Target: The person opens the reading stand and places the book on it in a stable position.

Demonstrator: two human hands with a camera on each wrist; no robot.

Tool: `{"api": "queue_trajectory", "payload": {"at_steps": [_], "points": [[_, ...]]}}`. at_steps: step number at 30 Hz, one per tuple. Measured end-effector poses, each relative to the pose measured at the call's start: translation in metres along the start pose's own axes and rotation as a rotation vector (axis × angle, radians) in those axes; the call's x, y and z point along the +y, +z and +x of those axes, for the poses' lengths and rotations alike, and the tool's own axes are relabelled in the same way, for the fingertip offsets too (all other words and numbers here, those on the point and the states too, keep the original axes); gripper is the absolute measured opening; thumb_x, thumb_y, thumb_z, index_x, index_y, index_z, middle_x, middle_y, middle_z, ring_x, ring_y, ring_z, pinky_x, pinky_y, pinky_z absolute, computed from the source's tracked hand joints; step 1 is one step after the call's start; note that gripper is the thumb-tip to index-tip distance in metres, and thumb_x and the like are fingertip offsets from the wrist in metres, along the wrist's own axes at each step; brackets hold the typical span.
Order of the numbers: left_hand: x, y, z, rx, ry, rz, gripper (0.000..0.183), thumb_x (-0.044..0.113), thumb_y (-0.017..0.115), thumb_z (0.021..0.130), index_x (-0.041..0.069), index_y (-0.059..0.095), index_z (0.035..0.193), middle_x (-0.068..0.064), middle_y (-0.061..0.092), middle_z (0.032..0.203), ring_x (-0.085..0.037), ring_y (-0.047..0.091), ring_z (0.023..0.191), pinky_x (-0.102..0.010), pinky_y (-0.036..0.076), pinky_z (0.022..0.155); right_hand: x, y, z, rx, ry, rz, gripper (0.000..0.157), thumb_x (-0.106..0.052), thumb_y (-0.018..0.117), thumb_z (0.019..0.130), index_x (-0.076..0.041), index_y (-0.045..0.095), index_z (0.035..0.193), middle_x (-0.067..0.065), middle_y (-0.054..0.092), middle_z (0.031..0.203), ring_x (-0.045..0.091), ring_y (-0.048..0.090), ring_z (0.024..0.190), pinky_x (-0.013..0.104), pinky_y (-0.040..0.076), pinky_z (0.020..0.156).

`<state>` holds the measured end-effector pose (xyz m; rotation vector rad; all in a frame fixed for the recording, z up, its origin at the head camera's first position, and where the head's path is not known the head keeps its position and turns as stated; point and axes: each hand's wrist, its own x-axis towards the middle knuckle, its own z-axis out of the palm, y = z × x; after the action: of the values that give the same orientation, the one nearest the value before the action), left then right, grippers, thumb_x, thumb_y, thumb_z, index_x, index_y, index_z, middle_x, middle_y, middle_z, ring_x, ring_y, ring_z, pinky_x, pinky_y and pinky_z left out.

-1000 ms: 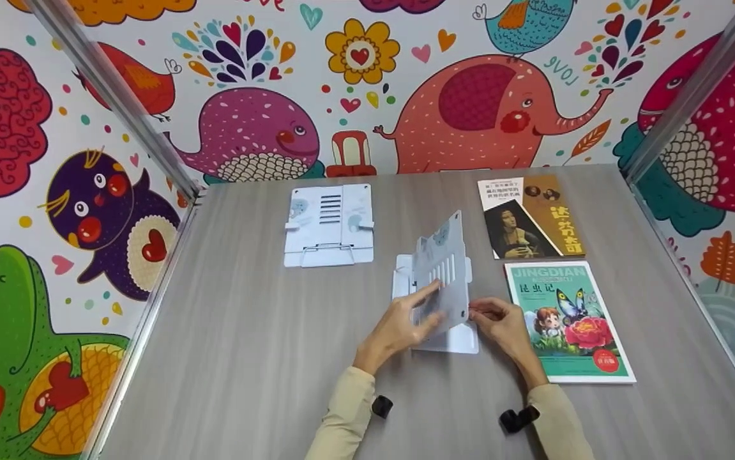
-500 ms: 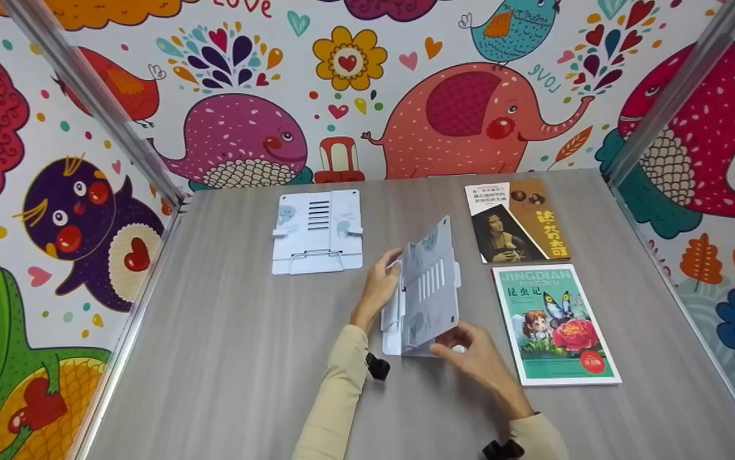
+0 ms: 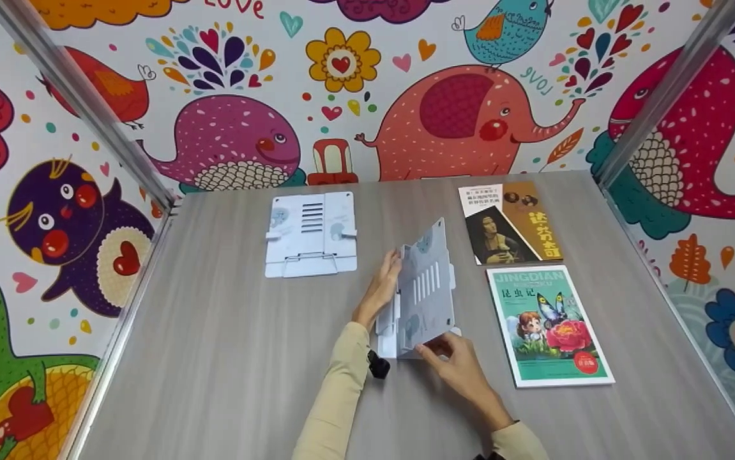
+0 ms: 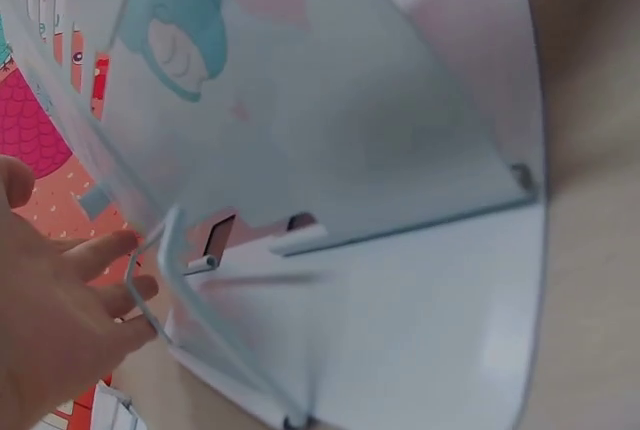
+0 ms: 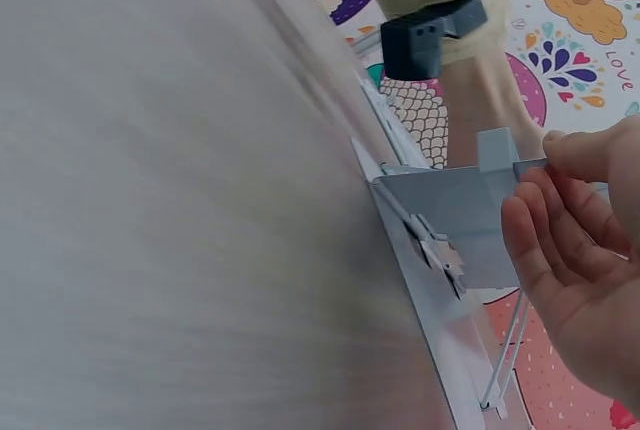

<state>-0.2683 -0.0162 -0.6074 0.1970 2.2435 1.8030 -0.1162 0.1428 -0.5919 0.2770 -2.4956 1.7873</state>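
Note:
A white book stand (image 3: 428,287) with slots and pale prints stands unfolded on the table, its back panel tilted up from a flat base. At its near lower edge my right hand (image 3: 460,367) pinches the panel between thumb and fingers. My left hand (image 3: 380,291) lies along the left side, fingers extended. In the left wrist view those fingers (image 4: 105,260) reach the wire holder, with the thumb apart. A second book stand (image 3: 311,235) lies flat at the back left, its wire holder folded on its front.
To the right lie a green picture-covered book (image 3: 551,326) and, behind it, a brown and white book (image 3: 511,223) with a portrait. Printed wall panels and metal posts (image 3: 661,96) bound the grey wooden table (image 3: 233,358).
My left hand has moved from the panel's face to the stand's left side. My right hand has shifted from the panel's right corner to its near lower edge. The view has shifted slightly.

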Motion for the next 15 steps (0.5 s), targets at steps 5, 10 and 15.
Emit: {"api": "queue_trajectory", "payload": {"at_steps": [5, 10, 15], "points": [[-0.003, -0.003, 0.000, -0.013, -0.005, 0.030, 0.062, 0.038, 0.022, 0.109, 0.005, 0.018, 0.161, -0.017, 0.020, 0.168, -0.035, 0.017, 0.156, -0.051, 0.012, 0.128, -0.012, 0.002, -0.003, -0.014, -0.040, -0.006, 0.023, 0.000, 0.072, 0.091, 0.008, 0.067, 0.112, 0.015, 0.073, 0.099, 0.012, 0.068, 0.082, 0.026, 0.060, 0.072], [-0.006, -0.005, -0.001, -0.014, 0.011, 0.055, 0.059, 0.036, 0.024, 0.109, 0.006, 0.022, 0.160, -0.020, 0.026, 0.166, -0.036, 0.023, 0.155, -0.050, 0.017, 0.128, -0.006, 0.000, -0.007, -0.010, -0.024, 0.008, 0.023, -0.001, 0.071, 0.092, 0.006, 0.068, 0.113, 0.015, 0.074, 0.101, 0.014, 0.069, 0.087, 0.023, 0.060, 0.077], [-0.010, -0.006, 0.000, 0.021, 0.035, 0.047, 0.054, 0.031, 0.027, 0.109, 0.006, 0.032, 0.156, -0.020, 0.035, 0.162, -0.035, 0.030, 0.152, -0.047, 0.023, 0.126, -0.002, -0.009, -0.010, 0.031, -0.018, -0.005, 0.020, 0.000, 0.073, 0.090, 0.003, 0.072, 0.109, 0.013, 0.076, 0.099, 0.011, 0.067, 0.084, 0.020, 0.058, 0.076]]}}
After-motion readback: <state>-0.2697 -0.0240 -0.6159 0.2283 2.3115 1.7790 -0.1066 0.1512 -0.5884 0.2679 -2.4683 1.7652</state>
